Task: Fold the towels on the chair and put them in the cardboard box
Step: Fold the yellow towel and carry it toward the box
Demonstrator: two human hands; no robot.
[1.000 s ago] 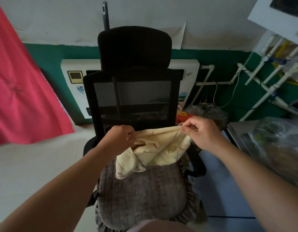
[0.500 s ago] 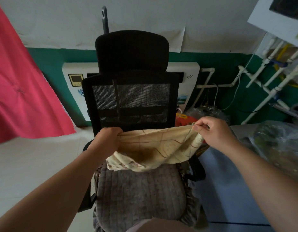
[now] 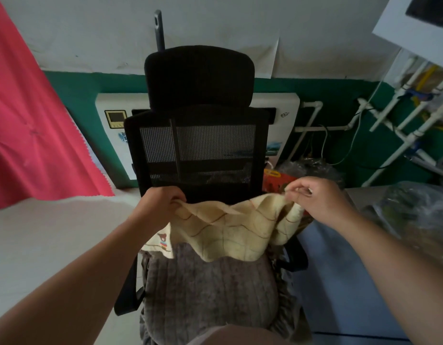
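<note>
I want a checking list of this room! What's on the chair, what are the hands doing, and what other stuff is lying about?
Surface: grey seat cushion on black mesh office chair.
Job's things: cream checked towel held spread above the cushion; cardboard box not seen.
Clutter: plastic bags behind the chair.
Hands: left hand and right hand each grip a top corner.
Cables: white cable on green wall.
Surroundings: pink cloth, white pipes.

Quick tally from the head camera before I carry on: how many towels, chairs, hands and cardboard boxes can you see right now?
Towels: 1, the cream checked towel, held up over the seat by the left hand and the right hand.
Chairs: 1, the black mesh chair.
Hands: 2.
Cardboard boxes: 0 in view.
Total: 4.
</note>
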